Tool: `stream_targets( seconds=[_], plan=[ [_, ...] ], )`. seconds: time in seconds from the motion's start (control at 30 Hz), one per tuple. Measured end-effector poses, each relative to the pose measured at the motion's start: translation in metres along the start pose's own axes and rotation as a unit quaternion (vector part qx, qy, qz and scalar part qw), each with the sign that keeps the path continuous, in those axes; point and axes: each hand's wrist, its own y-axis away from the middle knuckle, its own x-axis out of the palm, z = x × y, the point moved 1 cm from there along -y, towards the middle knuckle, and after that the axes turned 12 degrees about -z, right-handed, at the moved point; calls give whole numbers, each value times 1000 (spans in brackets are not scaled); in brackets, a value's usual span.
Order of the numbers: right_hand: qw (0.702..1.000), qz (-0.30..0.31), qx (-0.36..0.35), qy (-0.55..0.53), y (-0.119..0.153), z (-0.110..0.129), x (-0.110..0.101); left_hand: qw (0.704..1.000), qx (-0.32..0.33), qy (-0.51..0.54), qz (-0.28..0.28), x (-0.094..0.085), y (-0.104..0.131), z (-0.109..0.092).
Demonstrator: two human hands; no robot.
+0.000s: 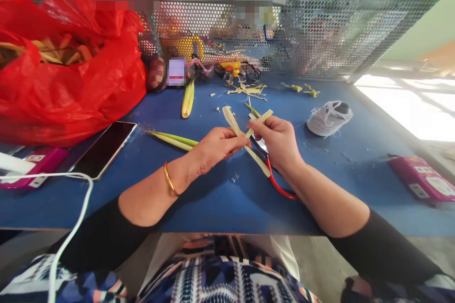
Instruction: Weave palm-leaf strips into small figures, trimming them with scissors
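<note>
Over the middle of the blue table, two pale corn husk strips cross each other. My left hand point(223, 147) pinches the longer husk strip point(259, 162) near the crossing, its ends sticking out above and below. The shorter husk strip point(263, 120) is pinched between the thumb and fingers of my right hand point(277, 139). Partly under my right hand lie red-handled scissors point(279, 188), their blades mostly hidden. Left of my left hand, long green-yellow husk leaves point(170, 139) rest on the table. A bundled husk piece point(188, 99) lies farther back.
On the left, a red plastic bag point(117, 75) holds husks, with a phone point(104, 151) before it. A white thread spool point(329, 119) stands right, near a magenta box point(423, 177). Husk scraps point(249, 90) and a yellow tool point(230, 67) lie before the mesh panel point(320, 33).
</note>
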Motion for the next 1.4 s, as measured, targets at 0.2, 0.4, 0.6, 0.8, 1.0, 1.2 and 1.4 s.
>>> stream_targets(
  seconds=[0.2, 0.4, 0.6, 0.8, 1.0, 1.2, 1.4],
  plan=[
    [992, 17, -56, 112, -14, 0, -6, 1000, -23, -9, -9, 0, 0, 2],
    [960, 99, -177, 192, -8, 11, -6, 998, -21, -51, 18, 5, 3, 5],
    [988, 143, 46, 33, 4, 1, 2, 998, -4, -68, 3, 7, 4, 5],
    [997, 68, 3, 29, 6, -2, 3, 996, 5, -83, 34, 4, 4, 3],
    [991, 40, -89, 87, -7, 7, -5, 998, -54, -4, 33, 4, 4, 4],
    [990, -114, -66, 45, -32, 3, -17, 990, -94, 108, -9, 0, -2, 1],
    [985, 16, 161, -55, -25, -6, -11, 990, -77, 103, -65, 0, 0, -3]
  ],
)
